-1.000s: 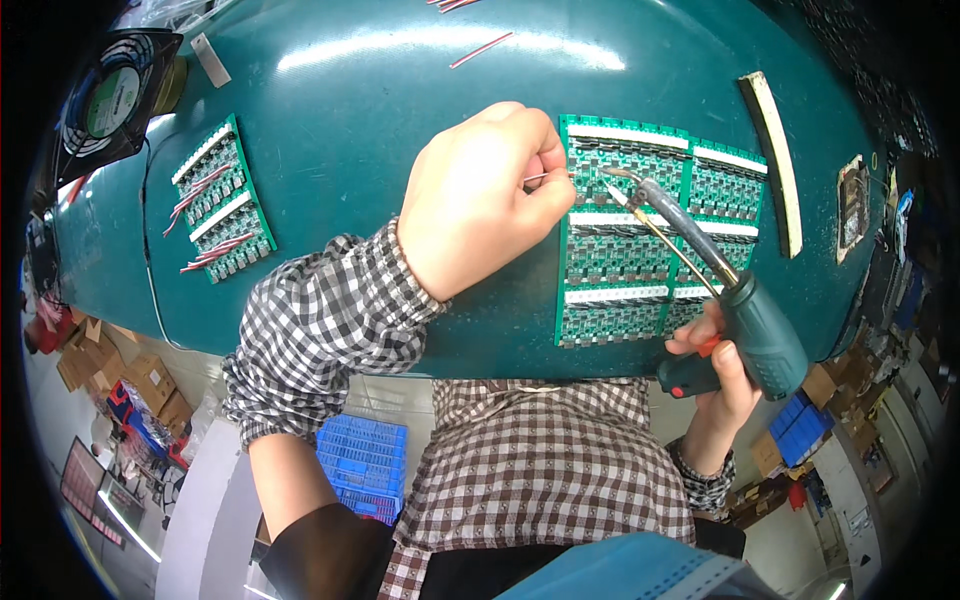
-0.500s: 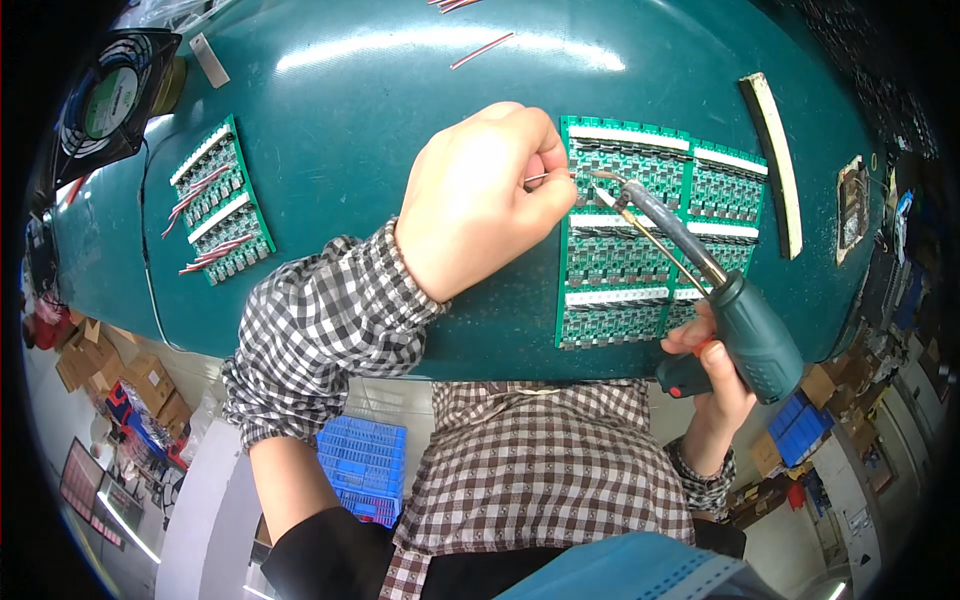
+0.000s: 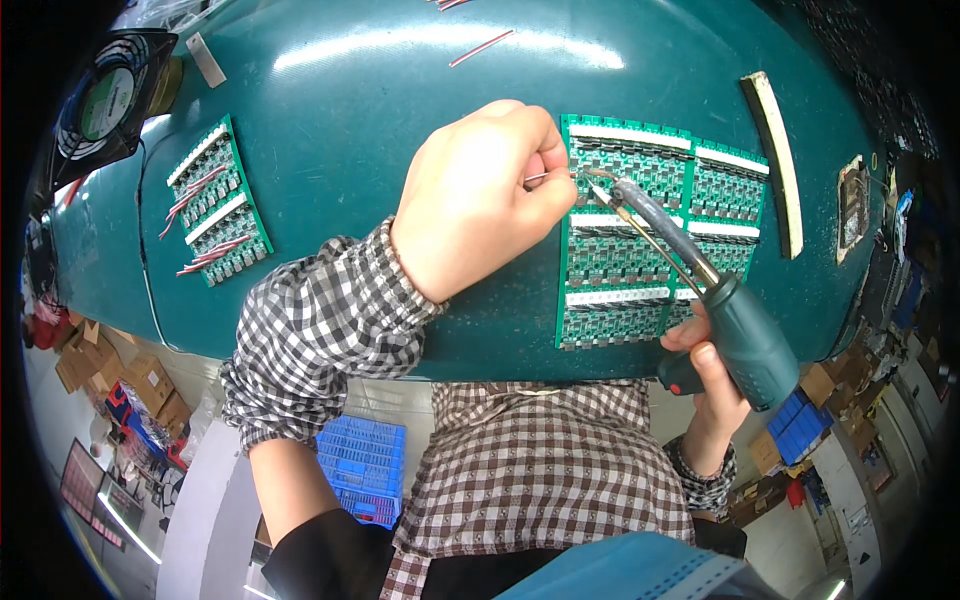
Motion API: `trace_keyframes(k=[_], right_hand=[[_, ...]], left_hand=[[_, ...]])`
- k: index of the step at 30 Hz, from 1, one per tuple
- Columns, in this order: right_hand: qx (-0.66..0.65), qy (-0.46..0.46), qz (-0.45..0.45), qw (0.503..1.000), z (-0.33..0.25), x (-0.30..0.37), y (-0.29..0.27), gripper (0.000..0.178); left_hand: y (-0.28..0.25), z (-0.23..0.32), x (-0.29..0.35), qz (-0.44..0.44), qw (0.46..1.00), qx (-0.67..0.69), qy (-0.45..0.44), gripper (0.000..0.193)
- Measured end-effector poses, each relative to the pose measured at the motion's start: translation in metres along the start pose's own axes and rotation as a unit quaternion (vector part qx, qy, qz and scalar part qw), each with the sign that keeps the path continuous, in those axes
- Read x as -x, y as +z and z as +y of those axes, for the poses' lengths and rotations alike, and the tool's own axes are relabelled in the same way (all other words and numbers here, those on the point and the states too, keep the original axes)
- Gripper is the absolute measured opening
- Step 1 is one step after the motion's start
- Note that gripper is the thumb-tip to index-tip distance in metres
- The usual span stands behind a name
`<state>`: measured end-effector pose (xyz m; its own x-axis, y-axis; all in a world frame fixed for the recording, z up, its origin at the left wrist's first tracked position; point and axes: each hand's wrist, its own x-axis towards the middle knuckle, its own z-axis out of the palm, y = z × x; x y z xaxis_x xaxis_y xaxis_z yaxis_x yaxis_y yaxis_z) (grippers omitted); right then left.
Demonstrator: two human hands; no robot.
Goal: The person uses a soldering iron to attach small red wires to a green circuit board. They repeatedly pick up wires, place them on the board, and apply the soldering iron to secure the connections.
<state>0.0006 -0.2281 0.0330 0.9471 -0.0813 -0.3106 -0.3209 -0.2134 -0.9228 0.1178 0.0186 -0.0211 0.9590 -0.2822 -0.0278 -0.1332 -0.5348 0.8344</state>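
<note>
Right hand (image 3: 720, 398) wrapped around a dark-green plastic soldering gun (image 3: 750, 340) by the front edge of the smooth green counter (image 3: 340, 170), I have its metal tip just beside my left hand (image 3: 485, 200), which pinches a thin wire (image 3: 537, 177) at the upper left edge of green circuit boards (image 3: 620, 258) with white strips. Leftward, a broad open stretch separates it from a smaller green board (image 3: 232, 190) carrying red-and-white wires (image 3: 214, 256). Farther off lies one loose red-and-white strand (image 3: 482, 48).

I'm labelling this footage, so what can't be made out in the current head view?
All in the head view:
Thin wire: mostly hidden inside the left hand.
Right hand: partly hidden by the soldering gun.
Contact between the soldering gun's tip and the circuit boards: too small to tell.
Wire bundle: cut off by the upper edge.
</note>
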Motion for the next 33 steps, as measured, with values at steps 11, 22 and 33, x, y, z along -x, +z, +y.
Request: trace_keyframes(k=[11, 22, 33], right_hand=[[-0.002, 0.007, 0.005, 1.000, -0.0047, -0.0013, 0.0039, 0.045], [-0.030, 0.008, 0.000, 1.000, -0.0020, -0.0008, 0.0027, 0.038], [-0.020, 0.014, -0.002, 1.000, -0.0003, -0.0002, 0.0028, 0.038]], left_hand=[[-0.0009, 0.0020, -0.0004, -0.009, 1.000, 0.011, -0.016, 0.009], [0.0003, 0.0010, -0.0004, -0.003, 1.000, -0.008, -0.004, 0.009], [0.0003, 0.0009, -0.0001, 0.004, 1.000, -0.017, 0.005, 0.008]])
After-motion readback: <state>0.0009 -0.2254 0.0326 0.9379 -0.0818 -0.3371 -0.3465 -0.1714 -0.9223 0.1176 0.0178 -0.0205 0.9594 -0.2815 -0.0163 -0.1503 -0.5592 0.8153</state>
